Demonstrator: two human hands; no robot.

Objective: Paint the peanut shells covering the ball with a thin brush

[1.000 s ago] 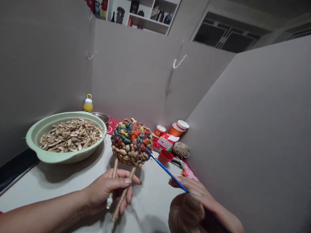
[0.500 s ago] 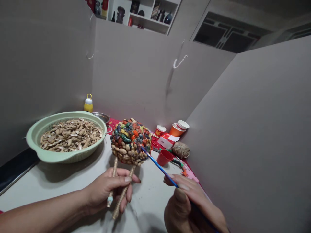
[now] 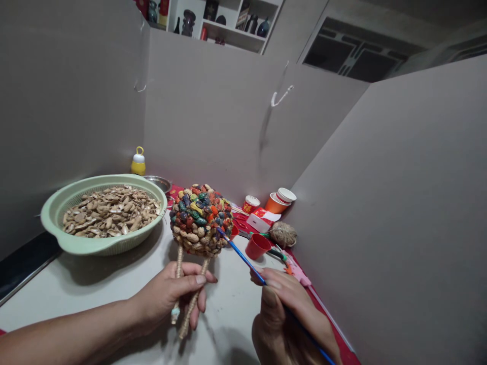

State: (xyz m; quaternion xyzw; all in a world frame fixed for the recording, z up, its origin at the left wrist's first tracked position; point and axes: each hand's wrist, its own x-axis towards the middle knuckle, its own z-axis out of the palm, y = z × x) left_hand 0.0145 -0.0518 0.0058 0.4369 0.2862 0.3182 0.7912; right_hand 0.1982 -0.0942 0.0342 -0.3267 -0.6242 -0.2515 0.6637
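Note:
A rounded craft piece covered in peanut shells (image 3: 198, 220) stands up from two twine-wrapped sticks (image 3: 195, 299). Its upper shells are painted red, orange, green, blue and yellow; the lower ones are bare tan. My left hand (image 3: 178, 289) is closed around the two sticks, the thumb across the right one. In my right hand (image 3: 289, 319) is a thin blue paintbrush (image 3: 245, 257), pinched between thumb and fingers. The brush tip meets the shells at the lower right side of the craft piece.
At left stands a green basket (image 3: 102, 248) of peanut shells, a metal bowl (image 3: 158, 183) and yellow bottle (image 3: 138, 163) behind it. Right of the craft piece are a red cup (image 3: 258, 247), twine ball (image 3: 283, 234) and paper cups (image 3: 279, 202). Grey panels (image 3: 220, 111) surround the white tabletop (image 3: 236, 309).
The craft piece has shifted slightly left with my left hand. My right hand and the paintbrush have also moved a little left, the tip staying at the shells.

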